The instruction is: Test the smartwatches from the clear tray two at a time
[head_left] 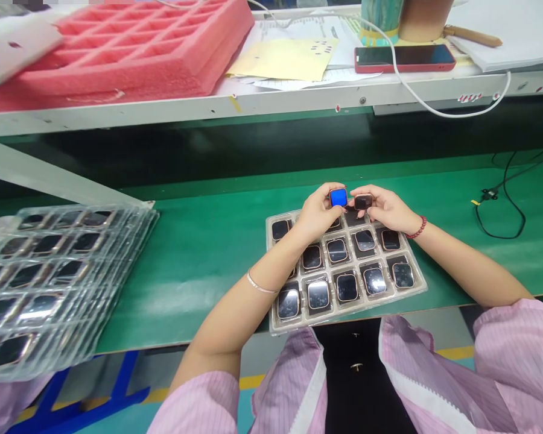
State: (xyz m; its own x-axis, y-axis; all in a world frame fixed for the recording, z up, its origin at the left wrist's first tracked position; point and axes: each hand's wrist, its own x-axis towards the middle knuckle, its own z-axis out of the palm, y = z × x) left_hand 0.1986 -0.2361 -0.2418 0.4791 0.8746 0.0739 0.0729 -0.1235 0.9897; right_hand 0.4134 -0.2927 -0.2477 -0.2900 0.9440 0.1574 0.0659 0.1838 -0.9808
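My left hand (320, 211) grips a square watch (338, 197) whose screen glows blue. Close beside it, my right hand (387, 208) holds a second watch (363, 202) with a dark screen. Both are held over the far edge of a clear plastic tray (415, 292). Square watches with dark screens and gold-coloured rims sit in the tray's compartments, among them a watch (318, 294) in the near row. My hands and left forearm cover part of the tray.
Stacked trays of watches (49, 244) stand at the left on the green table (199, 259). A black cable (525, 211) lies at the right. The shelf (298, 99) above bears red foam (208, 54), papers and a phone (405, 58); a white cable hangs over its edge.
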